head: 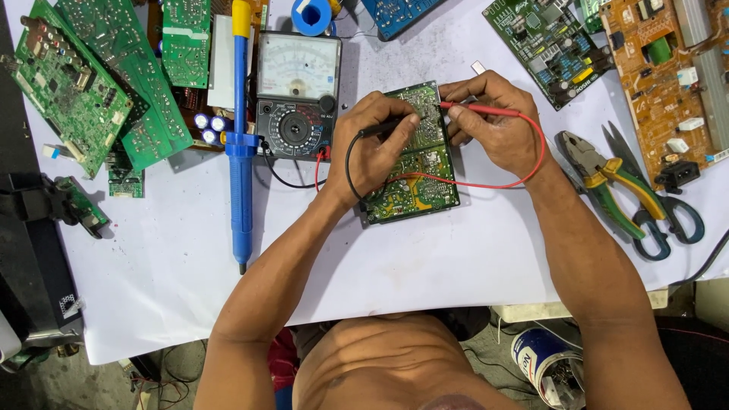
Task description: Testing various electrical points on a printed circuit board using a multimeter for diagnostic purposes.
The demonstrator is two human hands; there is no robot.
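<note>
A green circuit board (414, 178) lies solder side up on the white table cover. My left hand (372, 148) rests on the board and holds a black test probe (387, 127) with its tip on the board. My right hand (493, 121) holds a red test probe (486, 110), its tip touching the board's upper part. Red and black leads run from the probes to an analogue multimeter (296, 95) just left of the board.
A blue desoldering pump (241, 144) lies left of the meter. Several green boards (99, 76) are piled at far left, more boards at top right (547, 42). Pliers (604, 178) and scissors (672, 216) lie at right. A can (547, 364) sits below the table edge.
</note>
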